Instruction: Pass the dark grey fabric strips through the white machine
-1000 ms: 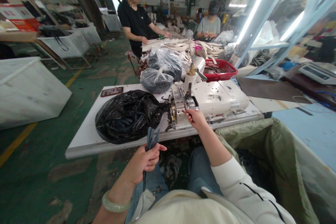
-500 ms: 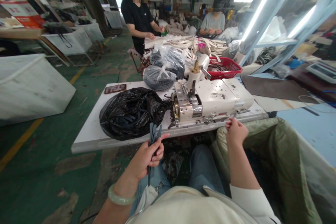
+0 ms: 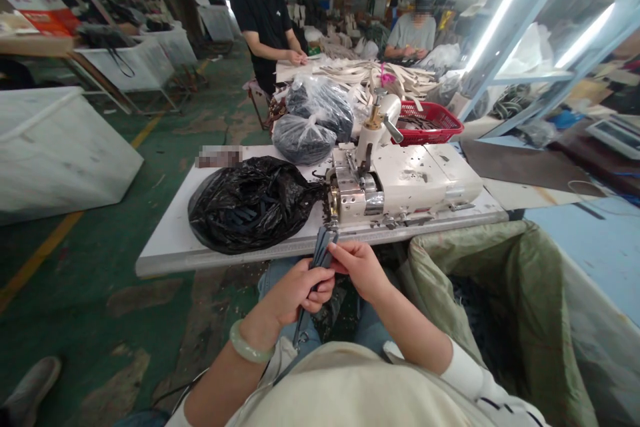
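My left hand point(image 3: 307, 290) is closed around a small bunch of dark blue-grey strips point(image 3: 323, 245), held upright over my lap. At the top of the bunch, the thumb and fingers of my right hand point(image 3: 357, 267) pinch one strip. Just beyond both hands stands a cream machine point(image 3: 415, 180) with a metal head and a lever, bolted on a white table point(image 3: 165, 240). Left of the machine lies an open black plastic bag point(image 3: 220, 213) with more such strips inside.
A green woven sack point(image 3: 530, 267) gapes open at my right, dark pieces within. Behind the machine are clear plastic bags point(image 3: 305, 140), a red basket point(image 3: 435, 123) and pale strips point(image 3: 340, 70). Two people point(image 3: 260, 27) work across the table. A white bin point(image 3: 60, 153) stands left.
My right hand has come from the machine's right side to the bunch and pinches a strip there. My left hand has shifted slightly right with the bunch.
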`<action>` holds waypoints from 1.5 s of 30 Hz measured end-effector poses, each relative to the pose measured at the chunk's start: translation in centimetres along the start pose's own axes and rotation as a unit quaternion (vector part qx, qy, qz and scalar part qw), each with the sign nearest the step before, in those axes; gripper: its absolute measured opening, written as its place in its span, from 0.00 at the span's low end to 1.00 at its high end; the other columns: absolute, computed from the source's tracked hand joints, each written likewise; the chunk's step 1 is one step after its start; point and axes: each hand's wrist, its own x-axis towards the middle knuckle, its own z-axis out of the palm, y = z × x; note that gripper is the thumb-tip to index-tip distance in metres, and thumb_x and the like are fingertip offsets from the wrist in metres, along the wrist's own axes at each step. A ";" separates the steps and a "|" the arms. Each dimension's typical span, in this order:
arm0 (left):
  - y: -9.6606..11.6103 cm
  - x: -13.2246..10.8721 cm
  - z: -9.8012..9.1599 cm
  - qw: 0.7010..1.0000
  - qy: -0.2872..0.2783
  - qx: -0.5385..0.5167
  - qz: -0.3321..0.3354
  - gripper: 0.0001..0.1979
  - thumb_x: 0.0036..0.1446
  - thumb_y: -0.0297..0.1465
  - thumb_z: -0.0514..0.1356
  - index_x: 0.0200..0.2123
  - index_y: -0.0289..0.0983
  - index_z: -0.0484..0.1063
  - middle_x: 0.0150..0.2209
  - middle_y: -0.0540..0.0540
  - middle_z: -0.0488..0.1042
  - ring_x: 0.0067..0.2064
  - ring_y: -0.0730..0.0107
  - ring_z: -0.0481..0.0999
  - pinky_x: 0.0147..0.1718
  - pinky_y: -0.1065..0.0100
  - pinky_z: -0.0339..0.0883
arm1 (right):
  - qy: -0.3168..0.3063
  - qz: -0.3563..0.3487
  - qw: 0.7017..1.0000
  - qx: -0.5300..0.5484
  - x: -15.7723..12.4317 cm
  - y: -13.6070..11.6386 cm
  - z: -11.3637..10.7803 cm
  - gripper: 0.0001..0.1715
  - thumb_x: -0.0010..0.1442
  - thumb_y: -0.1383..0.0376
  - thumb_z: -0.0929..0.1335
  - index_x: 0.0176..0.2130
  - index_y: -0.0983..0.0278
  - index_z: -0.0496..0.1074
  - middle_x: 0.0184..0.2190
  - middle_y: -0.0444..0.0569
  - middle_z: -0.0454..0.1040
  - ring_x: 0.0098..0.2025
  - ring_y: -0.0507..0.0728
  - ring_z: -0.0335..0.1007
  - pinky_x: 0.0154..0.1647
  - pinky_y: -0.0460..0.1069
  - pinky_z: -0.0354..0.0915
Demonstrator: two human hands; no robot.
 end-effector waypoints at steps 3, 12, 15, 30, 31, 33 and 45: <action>-0.1 -1.0 -1.4 0.999 -0.008 -0.036 0.005 0.08 0.54 0.31 0.59 0.28 0.31 0.70 0.20 0.56 0.53 0.18 0.85 0.46 0.13 0.82 0.35 | 0.044 0.015 0.996 0.080 0.5 0.2 0.2 0.16 0.52 0.54 0.73 0.31 0.66 0.79 0.30 0.49 0.78 0.31 0.52 0.71 0.30 0.44 0.65; 0.0 -1.3 -2.9 0.994 -0.034 -0.102 -0.019 0.13 0.54 0.35 0.62 0.34 0.28 0.72 0.19 0.57 0.52 0.18 0.87 0.42 0.13 0.83 0.34 | 0.002 -0.008 0.991 0.133 0.9 -0.5 -1.4 0.14 0.53 0.56 0.73 0.34 0.64 0.78 0.35 0.49 0.78 0.36 0.52 0.72 0.36 0.44 0.64; -0.4 -0.8 -2.1 0.997 0.011 -0.074 0.025 0.12 0.49 0.33 0.66 0.29 0.31 0.68 0.18 0.59 0.51 0.17 0.88 0.43 0.13 0.83 0.35 | -0.060 -0.014 0.986 0.157 0.5 -0.3 -1.4 0.11 0.55 0.58 0.73 0.36 0.62 0.77 0.38 0.47 0.77 0.39 0.52 0.71 0.40 0.44 0.65; -0.7 -0.7 -1.2 0.992 0.086 0.043 0.078 0.16 0.50 0.39 0.65 0.31 0.32 0.68 0.16 0.60 0.51 0.17 0.86 0.45 0.13 0.81 0.37 | -0.077 -0.010 0.973 0.216 1.7 0.9 -1.8 0.14 0.54 0.57 0.74 0.31 0.65 0.73 0.26 0.44 0.71 0.31 0.49 0.69 0.37 0.43 0.67; -0.8 -0.6 -1.4 0.993 0.082 0.041 0.072 0.16 0.51 0.40 0.64 0.32 0.31 0.69 0.17 0.60 0.50 0.17 0.86 0.45 0.13 0.81 0.37 | -0.039 -0.013 0.976 0.214 2.4 0.8 -2.1 0.16 0.53 0.56 0.74 0.28 0.66 0.71 0.22 0.42 0.68 0.28 0.48 0.67 0.34 0.43 0.66; -0.9 -0.5 -1.9 0.995 0.076 0.028 0.066 0.17 0.53 0.41 0.63 0.34 0.31 0.71 0.18 0.59 0.49 0.18 0.86 0.44 0.13 0.81 0.37 | 0.068 -0.004 0.981 0.181 4.1 0.2 -3.0 0.20 0.50 0.55 0.75 0.24 0.67 0.69 0.18 0.39 0.63 0.20 0.45 0.60 0.25 0.40 0.63; -0.5 -1.2 -3.3 0.993 0.069 -0.048 0.079 0.22 0.58 0.50 0.53 0.41 0.37 0.68 0.18 0.59 0.50 0.17 0.85 0.40 0.12 0.83 0.34 | 0.249 0.028 0.967 0.057 11.1 -3.5 -7.0 0.16 0.52 0.64 0.72 0.21 0.68 0.66 0.12 0.38 0.58 0.11 0.42 0.46 0.08 0.38 0.42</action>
